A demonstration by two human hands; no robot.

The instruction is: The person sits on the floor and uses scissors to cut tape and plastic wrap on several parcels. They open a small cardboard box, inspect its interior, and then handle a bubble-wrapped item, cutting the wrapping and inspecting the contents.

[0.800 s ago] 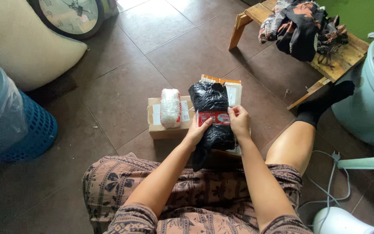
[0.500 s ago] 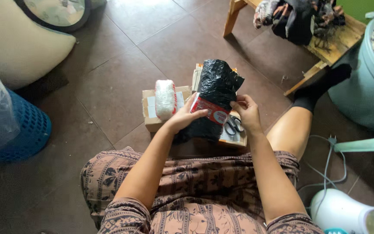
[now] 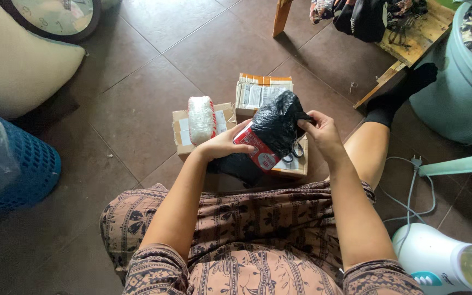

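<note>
While I sit on the tiled floor (image 3: pixel 137 60), the black plastic parcel (image 3: pixel 277 123) has tilted over since a moment ago, above the cardboard boxes (image 3: pixel 203 128). My left hand (image 3: pixel 222 145) cups its red-labelled end and my right hand (image 3: pixel 318 128) pinches its top corner. Scissors (image 3: pixel 296 153) lie half hidden behind it; its contents stay unseen.

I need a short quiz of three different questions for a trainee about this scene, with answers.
1. True or false: both hands touch the black parcel.
2. What lies on the small box left of the parcel? A) white roll B) clock C) sock
3. Name the tool on the box under the right hand.

Key
1. True: the left hand holds it by the red label and the right pinches its top.
2. A, the white roll.
3. Scissors.
</note>
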